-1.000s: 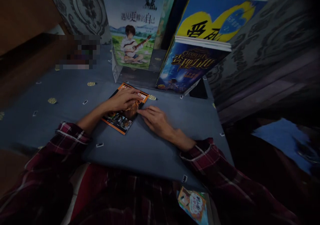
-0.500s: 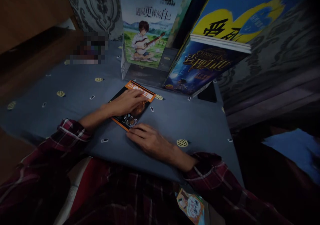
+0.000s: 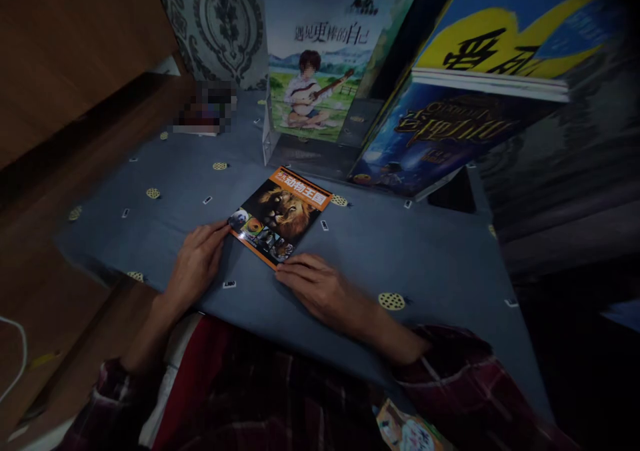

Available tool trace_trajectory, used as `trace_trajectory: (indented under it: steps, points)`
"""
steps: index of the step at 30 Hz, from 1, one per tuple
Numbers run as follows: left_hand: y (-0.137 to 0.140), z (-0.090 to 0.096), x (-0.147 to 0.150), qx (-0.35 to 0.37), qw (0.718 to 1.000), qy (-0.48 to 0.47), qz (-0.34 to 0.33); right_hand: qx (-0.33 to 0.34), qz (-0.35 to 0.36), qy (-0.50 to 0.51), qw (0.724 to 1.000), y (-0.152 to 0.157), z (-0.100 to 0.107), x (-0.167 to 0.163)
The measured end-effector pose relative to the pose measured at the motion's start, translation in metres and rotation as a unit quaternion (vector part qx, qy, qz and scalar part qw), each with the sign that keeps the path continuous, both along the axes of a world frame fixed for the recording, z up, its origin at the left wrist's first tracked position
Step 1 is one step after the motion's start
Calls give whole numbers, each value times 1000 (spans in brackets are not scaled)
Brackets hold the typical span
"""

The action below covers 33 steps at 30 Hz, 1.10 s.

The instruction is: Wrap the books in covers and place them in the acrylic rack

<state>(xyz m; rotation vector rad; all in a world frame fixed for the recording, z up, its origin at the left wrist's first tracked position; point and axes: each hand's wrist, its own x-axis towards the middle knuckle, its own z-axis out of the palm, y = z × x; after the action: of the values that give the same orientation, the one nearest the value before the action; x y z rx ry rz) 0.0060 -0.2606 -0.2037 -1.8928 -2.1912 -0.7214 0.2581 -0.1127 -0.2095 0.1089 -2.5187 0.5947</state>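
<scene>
A closed book [image 3: 280, 214] with a lion on its dark cover and orange bands lies tilted on the cloth-covered table. At its left corner, my left hand [image 3: 197, 257] has its fingers pressed together on the edge. My right hand [image 3: 320, 287] pinches the near right corner, its fingertips at the cover and the thumb mostly hidden. The whole lion picture and several small animal photos show between the two hands.
Behind the lion book, a clear stand [image 3: 267, 141] holds upright a book with a guitar player [image 3: 313, 97]. To its right rise a blue-covered book [image 3: 425, 137] and a blue-and-yellow one [image 3: 480, 37]. A dark flat object [image 3: 455, 191] lies beside them.
My left hand has slid off the cover, back and left to the book's left corner, uncovering the lion. My right hand stays at the near corner. The view has shifted.
</scene>
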Motion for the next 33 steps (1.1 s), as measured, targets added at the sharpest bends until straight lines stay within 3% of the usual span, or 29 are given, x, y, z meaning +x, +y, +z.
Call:
trace_trajectory:
  steps: [5, 12, 18, 21, 28, 33]
  points:
    - [-3, -2, 9, 4, 999, 52, -15, -66, 6, -9, 998, 1, 4, 1]
    - [-7, 4, 48, 15, 992, 45, -114, -217, -28, -35, 975, -1, 7, 3]
    - [-5, 4, 70, -2, 984, 44, -170, -278, -38, -74, 957, -2, 11, 4]
    - [-5, 5, 71, -1, 982, 47, -185, -261, -35, -70, 962, -1, 9, 4]
    - [-2, 7, 73, 6, 982, 81, -170, -132, -22, -43, 990, -3, 2, 4]
    - [1, 7, 75, 13, 983, 79, -163, -101, -34, -24, 994, -2, 2, 3]
